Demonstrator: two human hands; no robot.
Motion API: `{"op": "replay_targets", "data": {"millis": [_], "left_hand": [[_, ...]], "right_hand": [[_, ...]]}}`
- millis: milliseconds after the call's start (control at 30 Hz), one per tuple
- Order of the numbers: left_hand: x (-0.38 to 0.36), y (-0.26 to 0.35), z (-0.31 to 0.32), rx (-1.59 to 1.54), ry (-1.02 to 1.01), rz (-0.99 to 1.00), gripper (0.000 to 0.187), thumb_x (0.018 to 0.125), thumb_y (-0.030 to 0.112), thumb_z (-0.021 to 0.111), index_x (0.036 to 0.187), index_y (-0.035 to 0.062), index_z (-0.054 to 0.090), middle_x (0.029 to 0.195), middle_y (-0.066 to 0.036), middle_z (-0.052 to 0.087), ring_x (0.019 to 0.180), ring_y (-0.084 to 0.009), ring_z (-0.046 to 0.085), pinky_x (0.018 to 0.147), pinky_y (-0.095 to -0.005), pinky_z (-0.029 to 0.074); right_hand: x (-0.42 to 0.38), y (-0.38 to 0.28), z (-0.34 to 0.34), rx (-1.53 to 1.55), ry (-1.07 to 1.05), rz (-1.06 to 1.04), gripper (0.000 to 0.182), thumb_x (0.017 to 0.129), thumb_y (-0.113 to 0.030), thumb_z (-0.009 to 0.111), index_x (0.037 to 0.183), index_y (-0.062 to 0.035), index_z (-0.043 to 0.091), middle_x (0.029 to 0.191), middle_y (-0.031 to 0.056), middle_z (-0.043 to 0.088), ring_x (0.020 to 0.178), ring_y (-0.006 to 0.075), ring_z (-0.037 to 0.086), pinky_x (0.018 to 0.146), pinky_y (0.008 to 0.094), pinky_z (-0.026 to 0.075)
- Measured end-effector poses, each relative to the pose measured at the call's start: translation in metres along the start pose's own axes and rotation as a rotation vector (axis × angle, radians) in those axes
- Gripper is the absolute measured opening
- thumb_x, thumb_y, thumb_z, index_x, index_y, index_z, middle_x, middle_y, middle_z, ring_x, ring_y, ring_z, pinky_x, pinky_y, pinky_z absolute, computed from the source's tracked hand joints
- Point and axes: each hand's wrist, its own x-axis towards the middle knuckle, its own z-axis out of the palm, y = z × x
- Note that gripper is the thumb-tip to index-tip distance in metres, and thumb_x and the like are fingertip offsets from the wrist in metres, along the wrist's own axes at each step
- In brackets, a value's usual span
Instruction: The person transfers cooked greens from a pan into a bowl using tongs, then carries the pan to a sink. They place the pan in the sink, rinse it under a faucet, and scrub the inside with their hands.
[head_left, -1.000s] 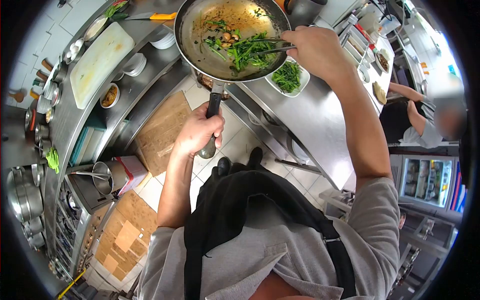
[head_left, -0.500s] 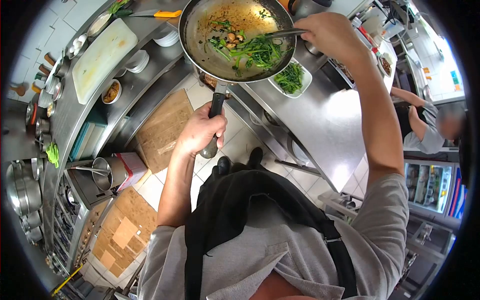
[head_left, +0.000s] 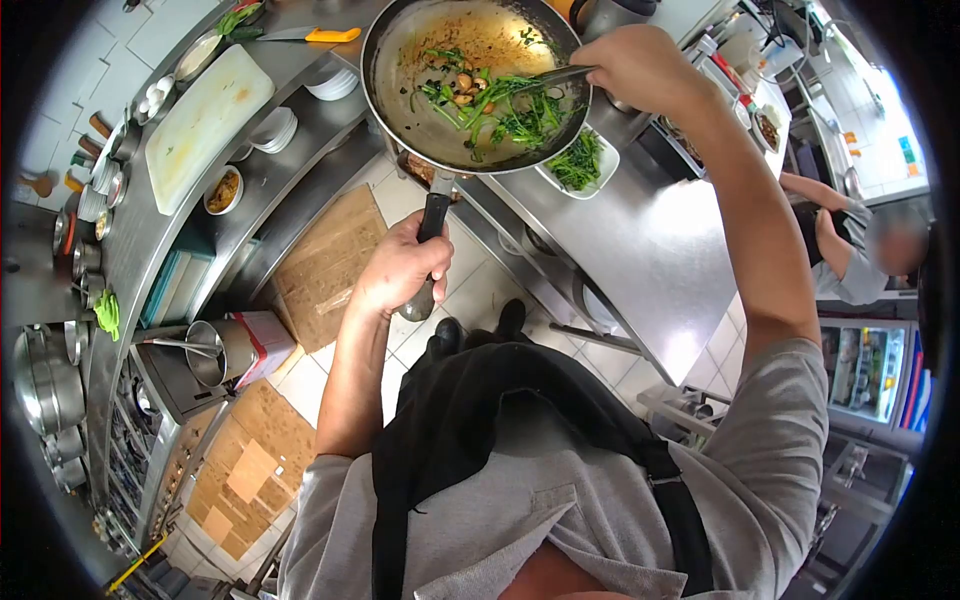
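My left hand point(head_left: 408, 262) is wrapped round the black handle of a large frying pan point(head_left: 425, 135), held up above the floor and the counter corner. Inside the pan lie cooked leafy greens point(head_left: 525, 118) and several brown garlic-like pieces point(head_left: 465, 88). From the right, my right hand point(head_left: 635, 68) grips a metal utensil point(head_left: 560, 74) whose far end is among the greens; its exact shape is hard to make out. Just below the pan's right rim, a white dish point(head_left: 607, 168) holding more greens point(head_left: 576, 163) rests on the steel counter.
A steel counter point(head_left: 655, 270) extends to the right. Along the left are a cutting board point(head_left: 210, 125), a yellow-handled knife point(head_left: 330, 36), stacked plates point(head_left: 274, 132) and a bowl of food point(head_left: 223, 190). Another person point(head_left: 845, 250) is at the far right, beside a glass-door fridge point(head_left: 862, 370).
My right hand has moved slightly left with the utensil, and the greens in the pan are shifted and more spread out. My left hand keeps its hold on the pan.
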Motion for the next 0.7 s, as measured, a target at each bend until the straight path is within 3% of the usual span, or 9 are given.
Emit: {"op": "replay_targets", "data": {"millis": [167,233,300,433,500,700], "left_hand": [[0.012,-0.005,-0.002,-0.047,-0.012,0.004,0.011,0.084,0.008,0.057,0.085,0.0036,0.047,0.061,-0.002,0.050,0.044,-0.0133,0.052,0.045,-0.0269,0.044],[0.015,-0.007,-0.004,-0.061,-0.003,-0.004,0.011,0.084,0.008,0.057,0.084,0.0037,0.047,0.061,-0.002,0.051,0.044,-0.0134,0.052,0.045,-0.0269,0.044],[0.018,-0.010,-0.008,-0.075,-0.001,-0.004,0.010,0.084,0.008,0.056,0.083,0.0035,0.047,0.061,-0.002,0.051,0.044,-0.0132,0.052,0.045,-0.0266,0.044],[0.020,-0.015,-0.014,-0.024,0.012,0.021,0.010,0.084,0.008,0.056,0.084,0.0035,0.047,0.061,-0.002,0.051,0.044,-0.0129,0.052,0.045,-0.0265,0.044],[0.018,-0.014,-0.014,-0.044,0.051,0.005,0.011,0.083,0.008,0.057,0.087,0.0029,0.048,0.063,-0.003,0.053,0.044,-0.0146,0.053,0.044,-0.0289,0.046],[0.020,-0.011,-0.019,-0.030,0.039,0.039,0.013,0.083,0.009,0.057,0.089,0.0026,0.048,0.063,-0.003,0.053,0.045,-0.0147,0.054,0.045,-0.0290,0.046]], "right_hand": [[-0.046,0.041,0.009,0.318,0.152,0.171,0.028,0.086,-0.021,0.068,0.113,-0.0135,0.072,0.095,0.0114,0.072,0.088,0.0317,0.068,0.079,0.0408,0.052],[-0.068,0.051,0.007,0.371,0.185,0.203,0.031,0.086,-0.023,0.068,0.115,-0.0126,0.072,0.097,0.0129,0.073,0.084,0.0272,0.068,0.077,0.0376,0.051],[-0.090,0.053,-0.003,0.421,0.161,0.320,0.032,0.086,-0.027,0.067,0.117,-0.0202,0.072,0.086,0.0095,0.072,0.080,0.0261,0.068,0.076,0.0379,0.051],[-0.126,0.046,0.014,0.543,0.147,0.482,0.033,0.086,-0.031,0.069,0.117,-0.0212,0.072,0.086,0.0091,0.072,0.079,0.0246,0.068,0.075,0.0373,0.051],[-0.137,0.035,0.031,0.512,-0.060,0.664,0.033,0.086,-0.031,0.069,0.117,-0.0221,0.072,0.089,0.0086,0.073,0.081,0.0244,0.069,0.075,0.0380,0.051],[-0.133,-0.006,0.115,0.370,0.030,0.445,0.036,0.084,-0.024,0.070,0.120,-0.0196,0.069,0.099,0.0114,0.071,0.092,0.0331,0.067,0.082,0.0446,0.052]]}}
